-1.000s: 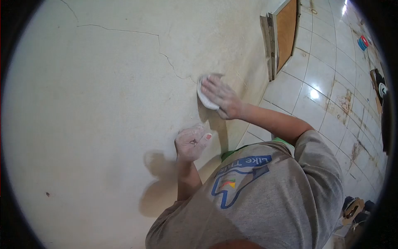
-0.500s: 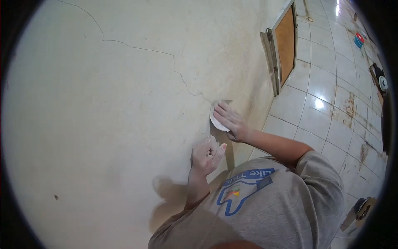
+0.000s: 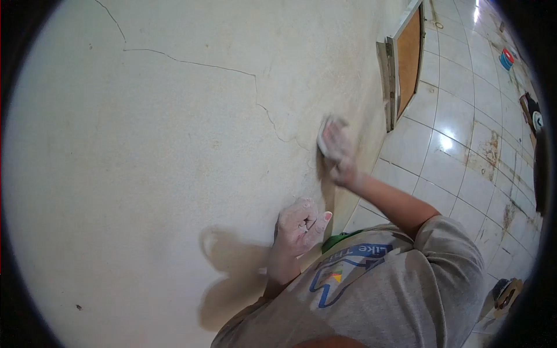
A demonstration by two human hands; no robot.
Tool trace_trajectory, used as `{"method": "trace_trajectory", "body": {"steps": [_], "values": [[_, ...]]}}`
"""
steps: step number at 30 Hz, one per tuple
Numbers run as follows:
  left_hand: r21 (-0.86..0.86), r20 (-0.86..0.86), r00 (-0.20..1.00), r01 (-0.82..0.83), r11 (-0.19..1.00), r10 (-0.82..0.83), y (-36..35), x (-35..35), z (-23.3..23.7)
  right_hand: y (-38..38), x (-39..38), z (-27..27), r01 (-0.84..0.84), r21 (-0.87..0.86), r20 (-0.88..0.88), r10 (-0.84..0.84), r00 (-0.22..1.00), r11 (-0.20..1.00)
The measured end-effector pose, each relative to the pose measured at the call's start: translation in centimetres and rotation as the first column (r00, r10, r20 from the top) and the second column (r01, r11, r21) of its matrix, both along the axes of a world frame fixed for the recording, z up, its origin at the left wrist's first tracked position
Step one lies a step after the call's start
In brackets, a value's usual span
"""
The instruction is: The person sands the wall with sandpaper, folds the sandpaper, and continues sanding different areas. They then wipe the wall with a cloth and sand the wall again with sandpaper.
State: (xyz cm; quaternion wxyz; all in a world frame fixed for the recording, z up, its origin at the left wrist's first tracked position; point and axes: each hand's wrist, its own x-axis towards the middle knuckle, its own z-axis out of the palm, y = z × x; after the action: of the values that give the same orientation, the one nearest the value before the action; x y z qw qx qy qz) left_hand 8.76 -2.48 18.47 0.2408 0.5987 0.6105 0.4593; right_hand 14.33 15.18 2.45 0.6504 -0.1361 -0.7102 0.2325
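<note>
My right hand, blurred by motion, presses a thin pale sheet that looks like a piece of sandpaper against the cream wall. It is just right of the lower end of a thin, jagged crack. White powder coats both hands. Lower down, my left hand is closed near the wall, thumb and fingers curled into a ring. What its palm holds, if anything, is hidden.
Beyond the wall's edge lies a white tiled floor with brown stains. A wooden panel in a frame stands at the upper right. A red and blue tub and a brown roll-like object sit farther right.
My right hand has moved right and slightly up in view with the sheet. My left hand appears slightly lower and to the right, still curled. The view has shifted a little.
</note>
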Motion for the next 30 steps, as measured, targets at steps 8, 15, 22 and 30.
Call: {"method": "trace_trajectory", "body": {"steps": [8, 15, 22, 30], "values": [[0.133, -0.173, 0.984, 0.052, 0.99, -0.028, 0.8, -1.0, -1.5, 0.8, 1.6, -0.8, -0.153, 0.121, 0.223, 0.124, 0.967, 0.981], [0.101, -0.304, 0.953, 0.037, 0.994, -0.005, 0.2, -1.4, -2.1, 8.6, 0.9, 2.9, 0.004, -0.483, -0.179, -0.103, 0.978, 0.876], [0.184, -0.418, 0.908, 0.08, 0.98, 0.004, 0.6, -1.3, -3.0, 0.4, -0.2, 0.6, 0.059, -0.185, 0.104, -0.04, 0.994, 0.981], [0.205, -0.36, 0.932, 0.049, 0.977, 0.029, 0.2, -1.2, -2.9, 2.8, -0.2, 1.4, 0.033, -0.157, -0.012, -0.035, 0.999, 0.987]]}}
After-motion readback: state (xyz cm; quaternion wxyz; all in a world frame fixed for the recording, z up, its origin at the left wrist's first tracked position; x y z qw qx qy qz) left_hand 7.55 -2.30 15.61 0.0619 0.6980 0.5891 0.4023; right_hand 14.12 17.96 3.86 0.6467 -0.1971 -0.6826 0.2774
